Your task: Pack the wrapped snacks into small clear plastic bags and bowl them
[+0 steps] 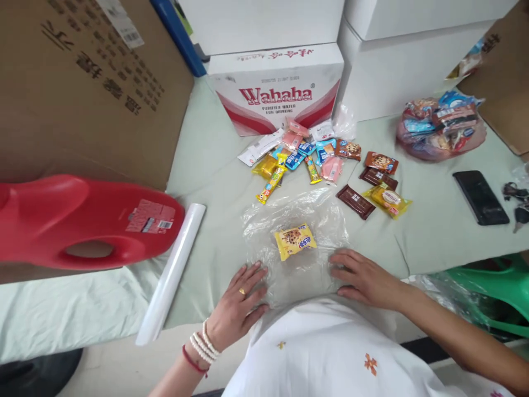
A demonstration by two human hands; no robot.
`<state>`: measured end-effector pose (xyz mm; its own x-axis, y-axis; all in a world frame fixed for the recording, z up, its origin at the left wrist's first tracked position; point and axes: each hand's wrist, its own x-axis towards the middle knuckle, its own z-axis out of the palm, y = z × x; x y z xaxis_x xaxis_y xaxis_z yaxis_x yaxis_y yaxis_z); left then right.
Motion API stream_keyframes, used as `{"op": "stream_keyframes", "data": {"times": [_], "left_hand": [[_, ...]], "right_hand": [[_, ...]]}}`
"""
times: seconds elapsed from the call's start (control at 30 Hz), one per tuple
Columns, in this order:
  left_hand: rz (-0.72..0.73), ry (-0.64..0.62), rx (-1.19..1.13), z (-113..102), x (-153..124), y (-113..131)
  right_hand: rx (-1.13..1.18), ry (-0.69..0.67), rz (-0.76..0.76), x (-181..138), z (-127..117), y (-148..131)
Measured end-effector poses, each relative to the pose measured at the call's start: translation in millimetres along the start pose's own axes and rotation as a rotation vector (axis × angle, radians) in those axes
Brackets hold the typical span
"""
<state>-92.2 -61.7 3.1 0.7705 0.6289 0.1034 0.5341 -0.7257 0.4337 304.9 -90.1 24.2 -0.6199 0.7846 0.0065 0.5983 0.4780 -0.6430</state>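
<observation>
A clear plastic sheet (322, 220) lies spread on the pale green cloth (433, 220) in front of me. A yellow cookie packet (295, 241) sits on its middle. My left hand (239, 300), with a gold ring and bead bracelets, rests flat on the sheet's near left corner, fingers stretched out. My right hand (363, 278) lies flat on the near right corner, fingers extended toward the packet. Neither hand holds anything. A white roll of film (171, 273) lies to the left of my left hand.
A heap of snack packets (306, 151) and chocolate bars (355, 201) lies beyond the sheet. A Wahaha box (276, 88), a red jug (82, 220), a cardboard box (82, 82), a bag of snacks (440, 127), a black phone (480, 197), keys (516, 201) and a green bag (496, 286) surround it.
</observation>
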Motion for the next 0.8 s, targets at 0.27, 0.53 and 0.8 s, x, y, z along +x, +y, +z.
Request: {"op": "stream_keyframes", "data": {"times": [0.27, 0.53, 0.8], "left_hand": [[-0.325, 0.008, -0.398, -39, 38, -21], [-0.612, 0.165, -0.470, -42, 98, -61], [-0.755, 0.304, -0.295, -27, 109, -69]], "right_hand": [[0.231, 0.028, 0.048, 29, -32, 12], [0.187, 0.136, 0.371, 79, -47, 54], [-0.270, 0.459, 0.080, 99, -41, 11]]}}
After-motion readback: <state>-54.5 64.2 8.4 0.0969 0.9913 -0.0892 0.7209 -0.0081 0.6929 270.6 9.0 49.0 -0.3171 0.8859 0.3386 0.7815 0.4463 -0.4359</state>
